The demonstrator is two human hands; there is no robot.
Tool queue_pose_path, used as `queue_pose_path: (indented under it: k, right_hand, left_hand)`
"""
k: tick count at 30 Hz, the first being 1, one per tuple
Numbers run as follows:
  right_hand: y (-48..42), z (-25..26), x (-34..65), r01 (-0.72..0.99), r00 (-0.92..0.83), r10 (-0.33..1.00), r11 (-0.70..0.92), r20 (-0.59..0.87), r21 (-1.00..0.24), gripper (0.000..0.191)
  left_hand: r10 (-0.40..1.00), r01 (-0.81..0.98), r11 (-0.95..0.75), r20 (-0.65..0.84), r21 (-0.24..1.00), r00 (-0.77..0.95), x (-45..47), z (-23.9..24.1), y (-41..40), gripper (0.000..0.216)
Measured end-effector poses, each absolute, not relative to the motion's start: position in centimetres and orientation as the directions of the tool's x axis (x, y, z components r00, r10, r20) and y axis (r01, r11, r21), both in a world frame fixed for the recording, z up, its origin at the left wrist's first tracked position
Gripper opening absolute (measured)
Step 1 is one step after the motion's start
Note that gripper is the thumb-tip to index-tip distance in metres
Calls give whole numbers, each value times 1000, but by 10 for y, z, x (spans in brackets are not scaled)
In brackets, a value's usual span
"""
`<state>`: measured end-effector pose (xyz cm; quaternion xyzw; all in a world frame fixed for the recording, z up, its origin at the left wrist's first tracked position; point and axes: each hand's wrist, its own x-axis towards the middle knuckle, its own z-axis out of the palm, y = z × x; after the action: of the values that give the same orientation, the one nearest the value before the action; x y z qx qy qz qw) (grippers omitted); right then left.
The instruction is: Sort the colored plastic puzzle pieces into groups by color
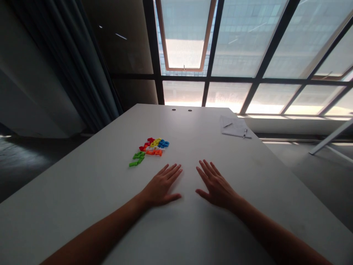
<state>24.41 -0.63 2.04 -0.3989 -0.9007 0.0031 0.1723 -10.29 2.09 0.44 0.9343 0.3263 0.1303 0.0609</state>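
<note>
My left hand [161,187] lies flat, palm down, on the white table [82,184], fingers stretched out and holding nothing. My right hand [215,186] rests the same way a short gap to its right, fingers spread and empty. A small heap of coloured plastic pieces [150,149], green, red, orange, yellow and blue, lies on the table just beyond and left of my left hand. The nearest green pieces [136,160] are a hand's width from my left fingertips. Neither hand touches them.
Sheets of paper with a pen [234,128] lie at the far right of the table. Two round holes [182,109] sit near the far edge. Large windows stand behind the table, a dark curtain hangs at left, and a slanted white bar [331,140] stands at right.
</note>
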Motion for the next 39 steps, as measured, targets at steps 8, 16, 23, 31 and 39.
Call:
queue_pose_path:
  k: [8, 16, 23, 31, 39]
  right_hand:
    - [-6, 10, 240, 770, -608, 792, 604, 49, -206, 99]
    - [-3, 5, 238, 787, -581, 814, 568, 24, -242, 97]
    - [-3, 7, 237, 787, -575, 817, 564, 32, -249, 94]
    - [-3, 11, 235, 794, -574, 819, 557, 2, -244, 95]
    - [-1, 4, 238, 784, -576, 816, 569, 50, -248, 92]
  left_hand:
    - [632, 606, -768, 88, 208, 770, -101, -4, 29, 104]
    - [656, 621, -746, 108, 238, 747, -102, -13, 34, 97]
    - [658, 623, -745, 114, 237, 744, -102, -12, 35, 97]
    - [669, 638, -735, 91, 230, 738, -101, -10, 32, 96]
    - [667, 639, -739, 101, 213, 738, -102, -12, 33, 96]
